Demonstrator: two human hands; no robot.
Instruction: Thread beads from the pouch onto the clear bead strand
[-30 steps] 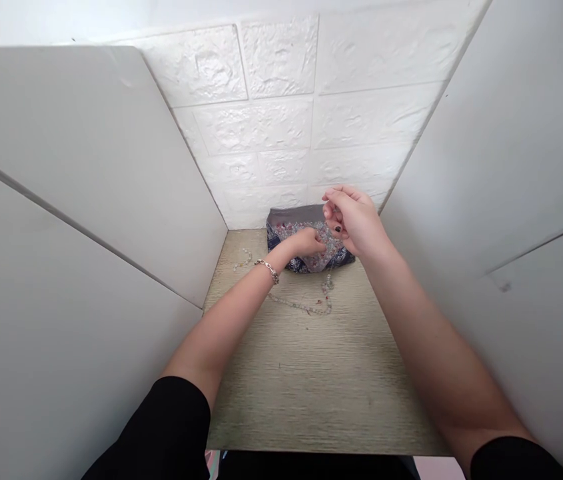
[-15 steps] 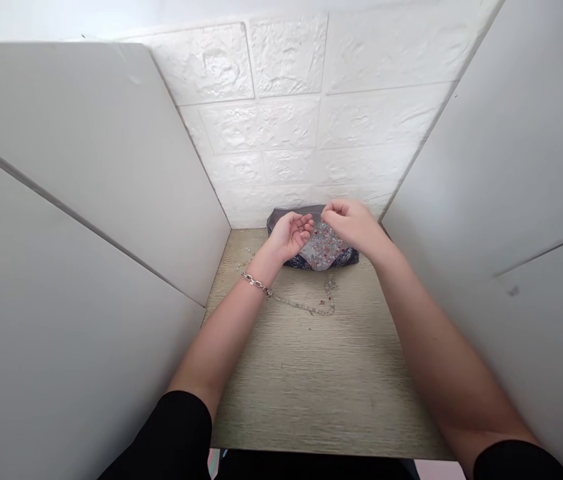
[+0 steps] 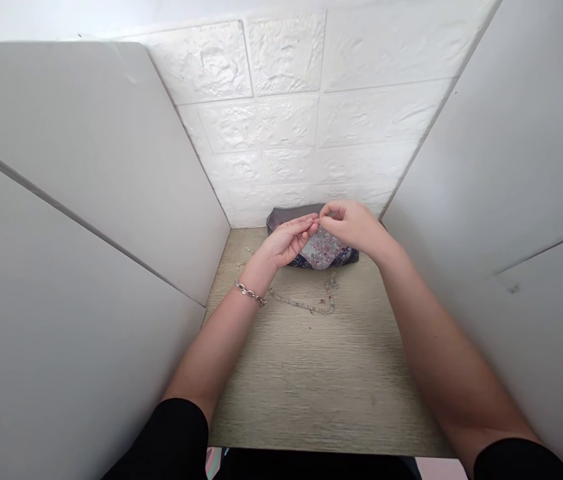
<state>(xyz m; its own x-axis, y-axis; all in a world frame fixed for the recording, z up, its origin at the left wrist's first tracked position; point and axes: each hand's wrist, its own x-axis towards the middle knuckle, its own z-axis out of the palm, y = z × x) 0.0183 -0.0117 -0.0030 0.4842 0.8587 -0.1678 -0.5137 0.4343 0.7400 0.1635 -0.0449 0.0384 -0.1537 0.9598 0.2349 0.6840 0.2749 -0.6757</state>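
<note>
Over a dark patterned pouch (image 3: 350,256), my two hands meet at the fingertips. My left hand (image 3: 288,241) is turned partly palm up, its fingers held together and fairly straight; whatever lies at their tips is too small to make out. My right hand (image 3: 354,223) is closed in a pinch on a thin thread, hardly visible now. Loose clear, pink and red beads (image 3: 325,245) fill the pouch's pale lining below the hands. A strand of small beads (image 3: 306,307) curves over the tabletop in front of the pouch.
The wooden tabletop (image 3: 321,380) is narrow, with light panels (image 3: 126,153) on the left and a panel (image 3: 491,173) on the right. A white brick-patterned wall (image 3: 281,120) stands right behind the pouch. More small beads (image 3: 245,262) lie left of the pouch.
My left hand has straightened its curled fingers and brought their tips up against my right fingertips. The thread seen between the hands before is now mostly hidden. My right hand has barely moved.
</note>
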